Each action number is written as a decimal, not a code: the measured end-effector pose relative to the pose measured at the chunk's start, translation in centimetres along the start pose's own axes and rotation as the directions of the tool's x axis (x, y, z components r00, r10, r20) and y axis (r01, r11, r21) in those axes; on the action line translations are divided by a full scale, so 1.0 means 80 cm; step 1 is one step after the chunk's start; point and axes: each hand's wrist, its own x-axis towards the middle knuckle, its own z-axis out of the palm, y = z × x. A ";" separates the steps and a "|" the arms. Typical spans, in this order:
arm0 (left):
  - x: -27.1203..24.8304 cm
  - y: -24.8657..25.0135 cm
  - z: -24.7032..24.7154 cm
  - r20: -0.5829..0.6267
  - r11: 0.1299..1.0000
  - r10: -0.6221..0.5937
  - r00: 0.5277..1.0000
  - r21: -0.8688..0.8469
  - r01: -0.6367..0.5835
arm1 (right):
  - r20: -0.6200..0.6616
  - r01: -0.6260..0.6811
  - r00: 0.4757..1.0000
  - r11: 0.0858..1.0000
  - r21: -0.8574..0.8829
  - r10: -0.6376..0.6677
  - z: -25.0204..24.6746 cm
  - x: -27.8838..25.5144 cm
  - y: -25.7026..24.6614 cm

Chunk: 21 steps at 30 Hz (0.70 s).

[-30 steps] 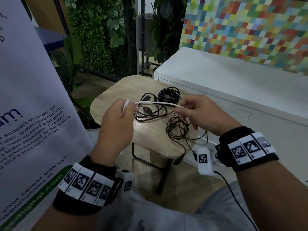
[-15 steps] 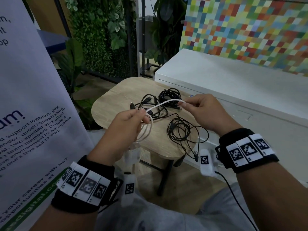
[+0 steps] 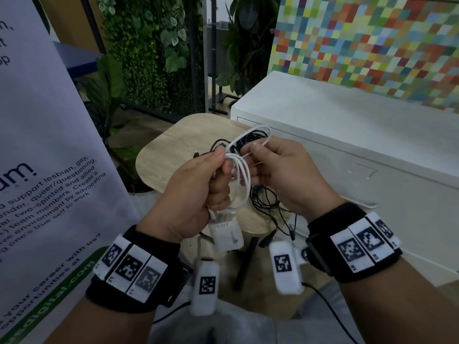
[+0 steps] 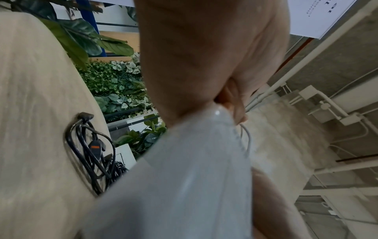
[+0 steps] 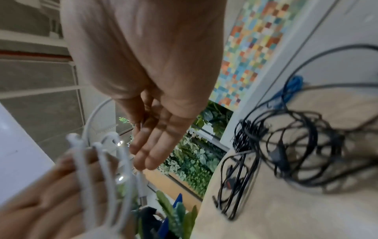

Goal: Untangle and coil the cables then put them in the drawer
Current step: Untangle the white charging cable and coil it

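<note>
Both hands hold a thin white charging cable (image 3: pixel 244 175) in loops above a small rounded light-wood side table (image 3: pixel 169 155).

The left hand (image 3: pixel 193 194) is curled tight round the gathered white loops, with the cable's white rectangular plug adapter (image 3: pixel 227 235) hanging just below the fist (in the left wrist view it fills the frame, blurred). The right hand (image 3: pixel 280 175) pinches the free end loop of the same cable between thumb and forefinger, its other fingers fairly straight in the right wrist view; the exact pinch there is hard to make out. A tangle of thin black cables (image 5: pixel 286 145) lies on the tabletop under the hands, some strands hanging over the edge. A white metal drawer cabinet (image 3: pixel 347 135) stands just beside the table, its drawers shut.
</note>
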 end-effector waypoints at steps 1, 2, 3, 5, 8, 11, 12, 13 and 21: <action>0.001 0.000 0.000 -0.009 1.000 0.008 1.000 0.006 -0.008 | 0.021 -0.019 1.000 0.997 0.074 0.017 0.004 -0.004 -0.001; 0.002 -0.001 -0.001 -0.018 1.000 0.018 1.000 0.013 -0.018 | 0.039 -0.040 0.999 0.991 0.131 0.036 0.008 -0.008 0.000; 0.002 -0.001 -0.003 -0.026 0.999 0.028 0.999 0.021 -0.027 | 0.055 -0.064 0.997 0.982 0.177 0.055 0.010 -0.011 0.000; 0.002 -0.003 -0.002 -0.033 0.998 0.040 0.999 0.053 -0.038 | 0.086 -0.103 0.993 0.965 0.242 0.084 0.012 -0.015 0.003; 0.000 -0.009 0.003 -0.067 0.986 0.091 0.994 0.145 -0.080 | 0.129 -0.159 0.984 0.947 0.280 0.127 0.012 -0.015 0.009; 0.000 -0.014 0.001 -0.119 0.952 0.177 0.977 0.271 -0.140 | 0.172 -0.193 0.973 0.945 0.264 0.150 0.011 -0.016 0.015; 0.000 -0.015 -0.001 -0.128 0.940 0.199 0.972 0.306 -0.152 | 0.176 -0.191 0.973 0.949 0.252 0.149 0.010 -0.016 0.016; -0.001 -0.015 0.000 -0.133 0.930 0.216 0.967 0.330 -0.163 | 0.173 -0.188 0.974 0.952 0.240 0.149 0.010 -0.016 0.017; -0.003 -0.018 0.007 -0.139 0.947 0.149 0.979 0.304 -0.101 | 0.244 -0.097 0.968 0.981 0.167 0.055 0.022 -0.022 0.028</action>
